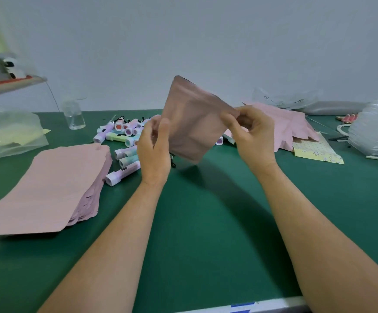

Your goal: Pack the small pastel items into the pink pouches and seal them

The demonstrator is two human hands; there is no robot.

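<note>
Right grip [252, 136] pinching the right edge of a flat matte pink pouch [192, 123]; left grip [154, 150] clasping its left edge, thumb in front. Held tilted above the green bench [206, 211]. Behind-left of that pouch, scattered small pastel cylinders [125, 136]; further left, stacked flat pink pouches [48, 188].

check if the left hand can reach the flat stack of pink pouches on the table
Probably yes: the stack of pink pouches lies left of the left hand, only small pastel items between, though that hand holds the raised pink pouch.
</note>
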